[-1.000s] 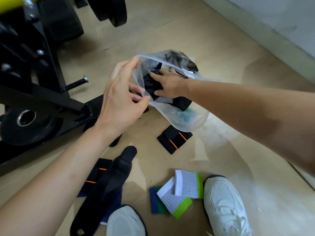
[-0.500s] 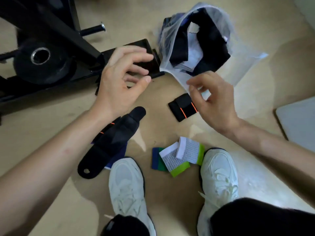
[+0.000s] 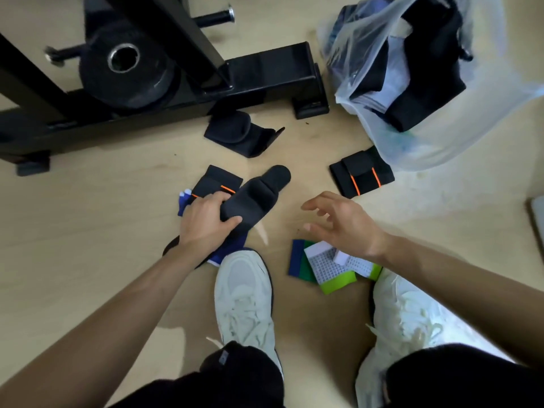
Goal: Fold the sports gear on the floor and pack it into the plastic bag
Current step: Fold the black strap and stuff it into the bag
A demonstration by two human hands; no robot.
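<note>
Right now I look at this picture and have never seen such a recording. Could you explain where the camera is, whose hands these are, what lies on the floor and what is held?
No machine here: a person wears one camera on the head, so the picture looks down at their hands and white sneakers. The left hand grips a long black padded wrap. The right hand is open, holding nothing. On the floor lie a folded black wrap with orange stripes, a pile of blue, green and white bands, and the clear plastic bag, holding dark gear.
</note>
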